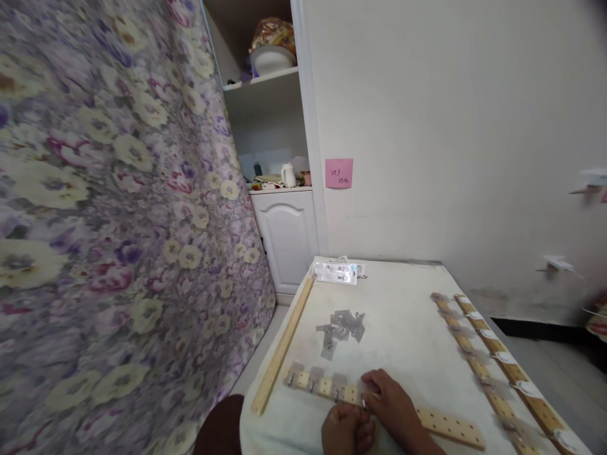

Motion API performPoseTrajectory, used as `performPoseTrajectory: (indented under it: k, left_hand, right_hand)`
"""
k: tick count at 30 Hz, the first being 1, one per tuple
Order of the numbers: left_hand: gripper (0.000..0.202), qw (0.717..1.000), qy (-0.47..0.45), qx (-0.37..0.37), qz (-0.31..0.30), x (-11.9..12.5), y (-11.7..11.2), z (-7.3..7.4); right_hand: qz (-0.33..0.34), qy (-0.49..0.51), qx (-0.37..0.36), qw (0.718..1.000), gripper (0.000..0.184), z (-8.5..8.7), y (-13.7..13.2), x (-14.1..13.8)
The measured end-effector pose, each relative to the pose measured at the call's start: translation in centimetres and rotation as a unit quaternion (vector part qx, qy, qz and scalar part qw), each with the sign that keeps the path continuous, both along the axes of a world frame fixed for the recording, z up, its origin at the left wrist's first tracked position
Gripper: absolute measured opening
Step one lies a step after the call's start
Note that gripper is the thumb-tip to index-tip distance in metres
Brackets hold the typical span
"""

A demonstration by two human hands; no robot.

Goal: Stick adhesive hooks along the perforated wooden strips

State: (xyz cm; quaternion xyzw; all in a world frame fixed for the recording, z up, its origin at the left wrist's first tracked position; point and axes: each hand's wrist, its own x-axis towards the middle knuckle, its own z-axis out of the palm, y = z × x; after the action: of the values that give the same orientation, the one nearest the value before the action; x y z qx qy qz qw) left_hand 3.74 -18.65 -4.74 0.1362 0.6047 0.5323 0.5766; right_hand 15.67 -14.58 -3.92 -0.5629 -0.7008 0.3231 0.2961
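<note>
A pale wooden strip with rows of holes (446, 424) lies slantwise near the front of the table. Along its left part sit several small metal hooks (313, 384) on clear plastic pieces. My right hand (391, 404) is over the strip, its fingers closed at a clear plastic piece with a metal hook (364, 402). Just left of it and nearer to me, my left hand (346, 430) is curled shut by the strip's front edge; what it holds is hidden. Beyond the strip lies a loose pile of clear plastic pieces with metal parts (344, 328).
A bare wooden strip (283, 347) runs along the table's left edge. Two strips with fittings, one with clear pieces (484, 379) and one with white discs (515, 373), lie at the right. Clear packaging (336, 273) is at the back. A floral curtain (118, 221) hangs left.
</note>
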Motion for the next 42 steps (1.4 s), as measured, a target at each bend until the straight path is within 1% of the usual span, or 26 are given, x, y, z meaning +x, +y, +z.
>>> performPoseTrajectory:
  k: [8, 12, 18, 23, 30, 32, 35, 38, 42]
  left_hand:
    - [0.013, 1.0, 0.002, 0.005, -0.007, -0.1, 0.0, -0.1]
    - [0.014, 1.0, -0.003, 0.003, -0.013, -0.1, -0.1, -0.1]
    - [0.01, 0.999, -0.003, 0.001, -0.033, -0.2, -0.2, -0.2]
    - [0.01, 0.999, -0.005, 0.005, -0.05, -0.5, -0.4, -0.2]
    - [0.014, 0.997, 0.003, 0.02, -0.07, -0.7, -0.7, -0.4]
    - [0.015, 0.997, 0.007, 0.025, -0.073, -0.7, -0.8, -0.5]
    - [0.017, 0.996, 0.01, 0.031, -0.08, -0.7, -0.9, -0.5]
    - [0.021, 0.995, 0.012, 0.032, -0.096, -0.7, -1.2, -0.2]
    - [0.021, 0.993, 0.015, 0.041, -0.109, -0.7, -1.5, 0.2]
  right_hand:
    - [-0.022, -0.009, -0.039, 0.999, 0.025, 0.5, 0.6, -0.2]
    - [-0.02, -0.011, -0.058, 0.998, 0.026, 0.5, 1.1, -0.1]
    - [-0.009, -0.006, -0.081, 0.997, 0.037, -0.1, 1.7, 0.0]
    - [0.004, -0.016, -0.086, 0.996, 0.044, 0.1, 1.8, 0.1]
    - [0.01, -0.015, -0.063, 0.998, 0.037, 0.2, 1.6, 0.1]
    - [0.021, 0.011, -0.047, 0.999, 0.035, 0.4, 1.5, 0.5]
    - [0.023, 0.052, -0.004, 0.998, 0.03, 0.8, 1.0, 1.6]
    - [0.013, 0.015, 0.029, 0.999, 0.025, 0.8, -0.1, 3.0]
    - [0.011, -0.071, 0.04, 0.997, 0.028, 0.5, -1.5, 3.9]
